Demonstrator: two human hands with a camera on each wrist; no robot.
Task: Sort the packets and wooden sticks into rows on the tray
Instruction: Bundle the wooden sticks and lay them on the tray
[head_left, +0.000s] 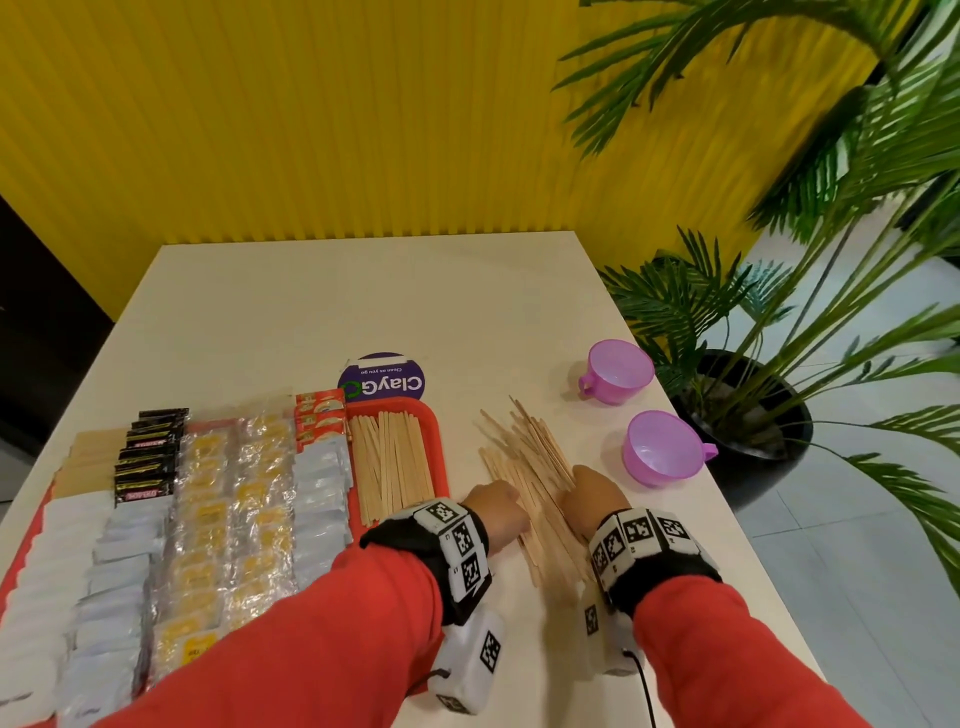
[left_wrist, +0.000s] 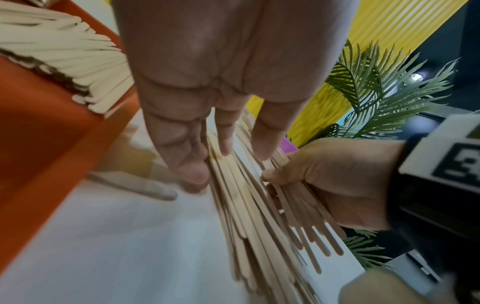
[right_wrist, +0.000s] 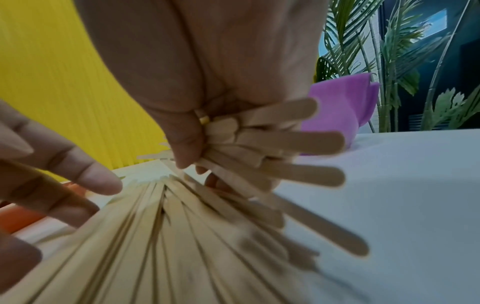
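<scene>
A red tray (head_left: 442, 457) on the left holds rows of white packets (head_left: 62, 545), yellow packets (head_left: 208, 493), black packets (head_left: 150, 452) and red packets (head_left: 319, 415). A row of wooden sticks (head_left: 389, 462) fills its right end. To the right of the tray, a loose pile of sticks (head_left: 524, 452) lies on the table. My left hand (left_wrist: 223, 156) touches the pile's left side with straight fingers. My right hand (right_wrist: 197, 160) grips a fanned bundle of sticks (right_wrist: 298, 139) at the pile's right side.
Two purple cups (head_left: 618, 371) (head_left: 662, 447) stand right of the pile, near the table's right edge. A purple round label (head_left: 382, 382) lies behind the tray. A potted palm (head_left: 753, 415) stands just off the table's right side. A yellow wall rises behind the table.
</scene>
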